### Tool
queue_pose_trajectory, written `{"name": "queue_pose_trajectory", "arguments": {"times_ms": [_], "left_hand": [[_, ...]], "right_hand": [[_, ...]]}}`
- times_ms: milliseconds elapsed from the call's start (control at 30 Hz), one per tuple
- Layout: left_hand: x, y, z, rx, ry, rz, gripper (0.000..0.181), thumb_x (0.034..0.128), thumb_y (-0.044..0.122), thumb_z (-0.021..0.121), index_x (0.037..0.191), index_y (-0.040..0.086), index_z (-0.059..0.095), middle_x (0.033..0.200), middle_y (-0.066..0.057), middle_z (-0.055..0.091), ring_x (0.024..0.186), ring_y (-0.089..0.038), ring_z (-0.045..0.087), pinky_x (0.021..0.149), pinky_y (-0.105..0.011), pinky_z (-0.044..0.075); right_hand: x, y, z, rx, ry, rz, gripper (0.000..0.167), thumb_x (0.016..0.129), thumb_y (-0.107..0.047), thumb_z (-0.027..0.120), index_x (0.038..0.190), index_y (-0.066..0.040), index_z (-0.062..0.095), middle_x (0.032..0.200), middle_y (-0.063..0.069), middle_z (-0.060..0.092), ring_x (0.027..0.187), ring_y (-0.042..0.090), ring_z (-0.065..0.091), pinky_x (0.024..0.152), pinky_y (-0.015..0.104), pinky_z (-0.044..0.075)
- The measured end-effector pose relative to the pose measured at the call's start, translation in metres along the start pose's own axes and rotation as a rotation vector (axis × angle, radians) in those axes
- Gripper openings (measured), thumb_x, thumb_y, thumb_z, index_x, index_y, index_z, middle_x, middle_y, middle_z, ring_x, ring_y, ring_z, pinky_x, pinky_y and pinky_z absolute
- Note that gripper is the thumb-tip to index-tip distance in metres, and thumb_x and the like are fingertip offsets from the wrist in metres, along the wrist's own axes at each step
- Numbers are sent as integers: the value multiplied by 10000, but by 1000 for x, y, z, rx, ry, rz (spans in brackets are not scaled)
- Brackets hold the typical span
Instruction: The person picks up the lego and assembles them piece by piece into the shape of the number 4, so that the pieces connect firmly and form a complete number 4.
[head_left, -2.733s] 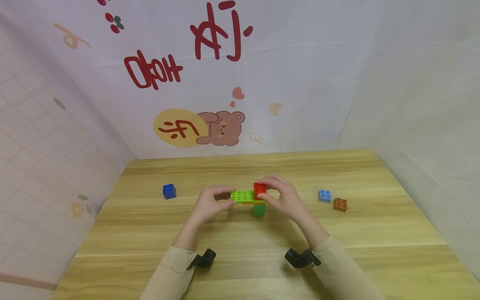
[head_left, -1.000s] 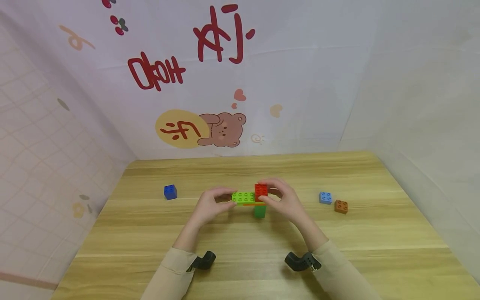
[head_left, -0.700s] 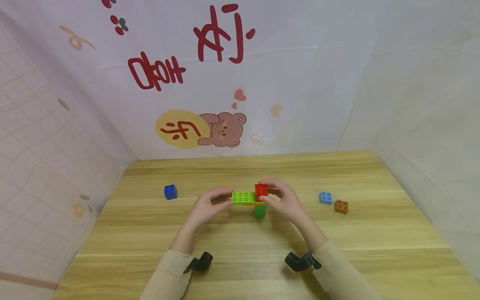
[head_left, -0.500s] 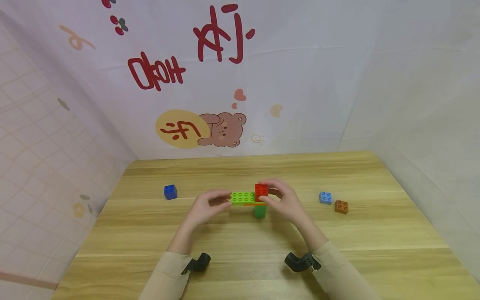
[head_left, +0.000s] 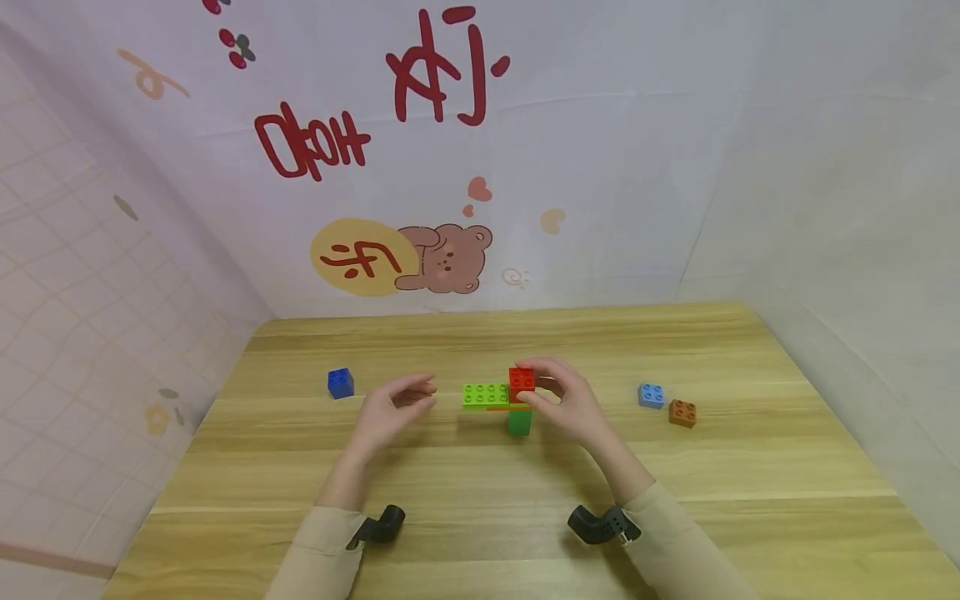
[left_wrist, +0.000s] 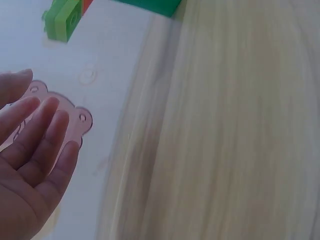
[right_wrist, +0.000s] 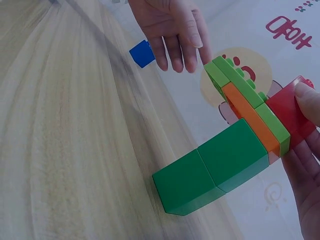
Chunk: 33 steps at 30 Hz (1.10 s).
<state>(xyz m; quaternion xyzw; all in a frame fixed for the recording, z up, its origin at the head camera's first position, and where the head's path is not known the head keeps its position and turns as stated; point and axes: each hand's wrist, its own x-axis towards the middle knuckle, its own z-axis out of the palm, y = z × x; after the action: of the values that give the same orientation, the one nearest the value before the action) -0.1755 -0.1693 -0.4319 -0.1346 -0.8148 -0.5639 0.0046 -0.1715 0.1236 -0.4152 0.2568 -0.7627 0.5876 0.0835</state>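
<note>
My right hand (head_left: pixel 573 406) pinches a red brick (head_left: pixel 519 382) between thumb and fingers. The red brick sits on the right end of a lime green brick (head_left: pixel 485 395). Below these, the right wrist view shows a thin orange brick (right_wrist: pixel 250 116) and two stacked dark green bricks (right_wrist: pixel 210 167), all joined in one build. The right wrist view shows a corner of the red brick under the thumb. My left hand (head_left: pixel 390 414) holds nothing, its fingers loosely bent, to the left of the lime brick and apart from it.
A dark blue brick (head_left: pixel 341 383) lies on the wooden table (head_left: pixel 465 533), beyond my left hand. To the right are a light blue brick (head_left: pixel 651 396) and a brown brick (head_left: pixel 682 413). A printed white cloth (head_left: pixel 615 192) stands behind the table.
My left hand has let go of the lime brick's left end and moved away to the left. My right hand keeps its hold on the red brick, nearly in place.
</note>
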Motion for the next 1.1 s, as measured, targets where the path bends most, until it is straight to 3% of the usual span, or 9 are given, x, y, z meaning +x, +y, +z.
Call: {"name": "queue_pose_trajectory", "arguments": {"times_ms": [100, 233, 333, 500, 700, 900, 1100], "left_hand": [[-3, 4, -9, 6, 28, -6, 369, 906, -2, 695, 1260, -81, 624, 1109, -270, 667, 1026, -392, 637, 899, -353, 537], [0, -16, -21, 32, 94, -14, 377, 902, 44, 723, 1262, -32, 646, 1096, -216, 690, 1025, -344, 648, 892, -308, 535], [2, -30, -32, 73, 150, -1, 375, 903, 91, 737, 1259, 5, 660, 1084, -167, 706, 1029, -306, 651, 933, -373, 523], [2, -37, -53, 158, 216, -15, 381, 920, 135, 726, 1275, 20, 649, 1103, -149, 700, 1057, -297, 629, 983, -469, 474], [0, -37, -76, 199, 244, -49, 394, 926, 135, 717, 1288, 4, 633, 1153, -173, 681, 1071, -307, 619, 980, -477, 462], [0, -43, -97, 269, 249, -92, 428, 944, 178, 698, 1327, 12, 606, 1225, -192, 651, 1124, -299, 584, 997, -451, 433], [0, -53, -111, 263, 231, -96, 506, 943, 215, 705, 1360, -30, 556, 1340, -244, 566, 1230, -391, 500, 1031, -550, 397]], "right_hand": [[0, 0, 0, -4, 1, -3, 380, 841, 91, 728, 1203, 99, 613, 1158, 214, 613, 1031, 200, 607, 931, 538, 508], [0, 0, 0, -8, 4, -9, 380, 839, 92, 729, 1201, 100, 614, 1154, 216, 614, 1028, 203, 609, 926, 537, 514], [0, 0, 1, -5, 4, -5, 379, 841, 89, 729, 1202, 100, 614, 1154, 216, 614, 1031, 201, 609, 930, 527, 514], [1, 0, 0, -3, 0, 9, 377, 848, 84, 725, 1208, 100, 612, 1160, 216, 611, 1040, 211, 605, 942, 516, 508], [1, 1, 0, -4, -2, 11, 381, 847, 82, 727, 1209, 104, 611, 1162, 216, 612, 1041, 246, 606, 942, 514, 509], [0, 2, 0, -9, -4, 8, 386, 846, 79, 730, 1212, 99, 608, 1155, 204, 614, 1035, 190, 606, 941, 496, 515], [0, 2, 0, -19, 2, -6, 388, 837, 87, 734, 1205, 103, 611, 1142, 204, 616, 1029, 175, 606, 933, 493, 522]]}}
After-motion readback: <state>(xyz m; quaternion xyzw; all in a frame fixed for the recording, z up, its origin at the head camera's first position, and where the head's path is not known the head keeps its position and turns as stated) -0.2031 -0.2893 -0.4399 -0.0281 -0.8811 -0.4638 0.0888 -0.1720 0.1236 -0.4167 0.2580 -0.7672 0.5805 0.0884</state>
